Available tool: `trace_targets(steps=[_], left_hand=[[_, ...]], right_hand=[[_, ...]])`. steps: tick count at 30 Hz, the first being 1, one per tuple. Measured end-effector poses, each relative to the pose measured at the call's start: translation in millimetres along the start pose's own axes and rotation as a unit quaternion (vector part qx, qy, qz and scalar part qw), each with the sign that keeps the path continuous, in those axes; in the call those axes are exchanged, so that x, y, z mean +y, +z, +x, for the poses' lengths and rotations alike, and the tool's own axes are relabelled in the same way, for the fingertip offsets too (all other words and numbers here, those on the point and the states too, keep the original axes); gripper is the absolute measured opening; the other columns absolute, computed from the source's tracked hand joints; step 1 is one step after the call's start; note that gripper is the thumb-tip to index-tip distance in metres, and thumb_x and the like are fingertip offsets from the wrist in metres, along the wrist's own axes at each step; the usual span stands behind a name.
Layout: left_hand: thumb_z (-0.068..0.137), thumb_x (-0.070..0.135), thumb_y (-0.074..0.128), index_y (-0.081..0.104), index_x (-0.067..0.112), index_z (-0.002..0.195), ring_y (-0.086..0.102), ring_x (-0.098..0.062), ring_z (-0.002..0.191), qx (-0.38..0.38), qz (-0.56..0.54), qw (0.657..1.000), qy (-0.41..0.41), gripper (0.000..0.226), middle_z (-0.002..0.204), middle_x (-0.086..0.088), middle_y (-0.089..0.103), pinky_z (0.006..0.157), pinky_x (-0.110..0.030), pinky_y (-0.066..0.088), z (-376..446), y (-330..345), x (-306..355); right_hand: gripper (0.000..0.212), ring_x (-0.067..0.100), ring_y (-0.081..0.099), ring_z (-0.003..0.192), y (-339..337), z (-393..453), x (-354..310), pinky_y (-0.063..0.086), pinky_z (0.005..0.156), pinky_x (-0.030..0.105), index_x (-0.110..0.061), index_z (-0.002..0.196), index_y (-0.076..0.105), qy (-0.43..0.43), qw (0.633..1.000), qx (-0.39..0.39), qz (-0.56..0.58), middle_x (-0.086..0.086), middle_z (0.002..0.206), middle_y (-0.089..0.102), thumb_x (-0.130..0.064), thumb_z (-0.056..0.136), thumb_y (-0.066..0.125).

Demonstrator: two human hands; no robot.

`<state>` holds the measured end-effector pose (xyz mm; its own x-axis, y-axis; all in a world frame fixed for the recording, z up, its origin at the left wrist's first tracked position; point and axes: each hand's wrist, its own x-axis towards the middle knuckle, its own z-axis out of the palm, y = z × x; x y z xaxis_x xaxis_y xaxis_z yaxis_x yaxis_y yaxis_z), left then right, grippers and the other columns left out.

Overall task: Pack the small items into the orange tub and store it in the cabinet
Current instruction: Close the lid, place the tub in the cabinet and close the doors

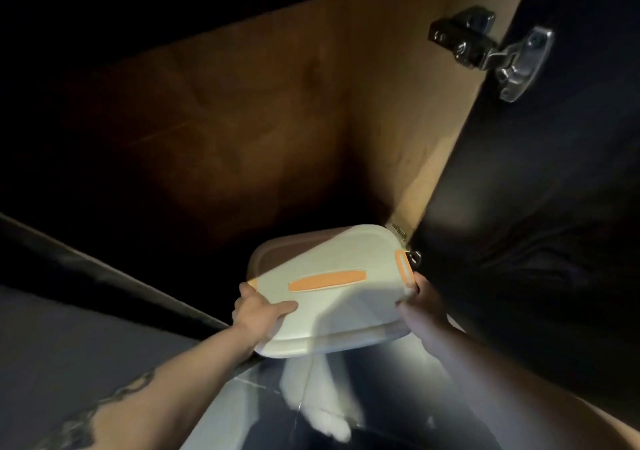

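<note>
two hands hold one tub at one cabinet.

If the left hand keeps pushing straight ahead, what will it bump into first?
Probably nothing soon. The left hand, gripping the white-lidded tub with orange handle, points into the dark brown wooden cabinet; its back panel seems next, though depth is unclear.

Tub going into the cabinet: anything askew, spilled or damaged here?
Nothing stands out. The tub has its lid on, with both hands, left and right, holding its near corners at the cabinet opening. It sits tilted, close to the lower door hinge. No spill or damage shows; the interior is dark.
</note>
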<state>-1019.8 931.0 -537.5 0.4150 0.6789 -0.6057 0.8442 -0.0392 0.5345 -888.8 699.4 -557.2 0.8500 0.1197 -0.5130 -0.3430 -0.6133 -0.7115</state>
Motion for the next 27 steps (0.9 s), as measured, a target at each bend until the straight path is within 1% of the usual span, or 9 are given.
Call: trace_targets(steps=[6, 9, 11, 14, 16, 18, 20, 23, 27], left_hand=[[0.051, 0.06, 0.082, 0.034, 0.005, 0.124, 0.038, -0.034, 0.121, 0.102, 0.087, 0.991, 0.006, 0.103, 0.128, -0.017, 0.041, 0.104, -0.037, 0.035, 50, 41, -17], [0.065, 0.075, 0.057, 0.033, 0.012, 0.129, 0.032, -0.03, 0.121, 0.122, 0.236, 0.944, 0.198, 0.093, 0.124, -0.012, 0.041, 0.106, -0.04, 0.023, 58, 60, -24], [0.08, 0.074, 0.03, 0.011, 0.021, 0.147, 0.008, -0.027, 0.142, 0.097, 0.303, 0.893, 0.318, 0.087, 0.152, -0.009, 0.02, 0.115, -0.041, 0.001, 52, 82, -31], [0.093, 0.058, 0.011, -0.006, 0.027, 0.149, -0.017, -0.018, 0.145, 0.075, 0.395, 0.831, 0.384, 0.065, 0.16, 0.002, -0.009, 0.112, -0.043, -0.019, 46, 104, -39], [0.099, 0.046, 0.013, -0.004, 0.028, 0.149, -0.012, -0.017, 0.146, 0.074, 0.412, 0.819, 0.392, 0.056, 0.16, 0.003, -0.005, 0.113, -0.044, -0.017, 47, 97, -38], [0.1, 0.044, 0.015, -0.003, 0.031, 0.149, -0.009, -0.015, 0.147, 0.066, 0.427, 0.807, 0.403, 0.054, 0.16, 0.007, -0.005, 0.114, -0.048, -0.013, 49, 85, -37], [0.1, 0.045, 0.016, -0.006, 0.034, 0.149, -0.011, -0.012, 0.146, 0.061, 0.444, 0.798, 0.403, 0.054, 0.159, 0.01, -0.008, 0.115, -0.049, -0.009, 53, 79, -37], [0.1, 0.044, 0.015, -0.007, 0.036, 0.148, -0.013, -0.009, 0.145, 0.077, 0.429, 0.805, 0.401, 0.053, 0.158, 0.014, -0.008, 0.116, -0.047, -0.006, 64, 82, -37], [0.1, 0.041, 0.016, -0.009, 0.037, 0.147, -0.012, -0.011, 0.146, 0.095, 0.421, 0.8, 0.417, 0.053, 0.158, 0.013, -0.01, 0.116, -0.046, -0.003, 89, 85, -42]], right_hand=[[0.094, 0.028, 0.035, 0.134, 43, 62, 2, 0.034, 0.11, 0.042, -0.026, 0.153, 0.014, -0.148, 0.979, -0.089, -0.112, 0.007, 0.146, 0.035, -0.014, 0.078, 0.07], [0.082, 0.026, 0.021, 0.144, 56, 87, -9, 0.023, 0.117, 0.047, -0.025, 0.152, 0.015, -0.239, 0.955, -0.108, -0.137, 0.006, 0.154, 0.027, -0.022, 0.088, 0.065], [0.067, 0.022, 0.007, 0.149, 64, 94, -14, 0.013, 0.121, 0.044, -0.022, 0.152, 0.02, -0.28, 0.936, -0.082, -0.198, 0.004, 0.161, 0.014, -0.028, 0.095, 0.055], [0.049, 0.02, 0.0, 0.149, 78, 84, -5, 0.001, 0.121, 0.041, -0.024, 0.149, 0.03, -0.365, 0.868, 0.001, -0.337, 0.004, 0.162, 0.008, -0.036, 0.102, 0.034], [0.046, 0.023, 0.01, 0.149, 87, 66, 11, 0.002, 0.12, 0.044, -0.024, 0.146, 0.038, -0.444, 0.811, -0.014, -0.38, 0.005, 0.16, 0.019, -0.035, 0.102, 0.035], [0.044, 0.026, 0.037, 0.139, 92, 53, 21, 0.024, 0.114, 0.05, -0.022, 0.137, 0.053, -0.495, 0.763, -0.011, -0.415, 0.007, 0.147, 0.045, -0.033, 0.095, 0.055], [0.047, 0.025, 0.05, 0.13, 97, 52, 19, 0.037, 0.106, 0.052, -0.024, 0.132, 0.058, -0.489, 0.751, 0.013, -0.444, 0.005, 0.138, 0.056, -0.034, 0.087, 0.066], [0.048, 0.025, 0.028, 0.144, 103, 64, 11, 0.013, 0.117, 0.052, -0.026, 0.146, 0.038, -0.475, 0.768, -0.022, -0.43, 0.004, 0.154, 0.035, -0.037, 0.1, 0.043], [0.052, 0.017, -0.002, 0.149, 117, 79, 16, -0.011, 0.118, 0.04, -0.032, 0.153, 0.011, -0.45, 0.776, -0.031, -0.441, -0.003, 0.162, 0.006, -0.039, 0.103, 0.024]])
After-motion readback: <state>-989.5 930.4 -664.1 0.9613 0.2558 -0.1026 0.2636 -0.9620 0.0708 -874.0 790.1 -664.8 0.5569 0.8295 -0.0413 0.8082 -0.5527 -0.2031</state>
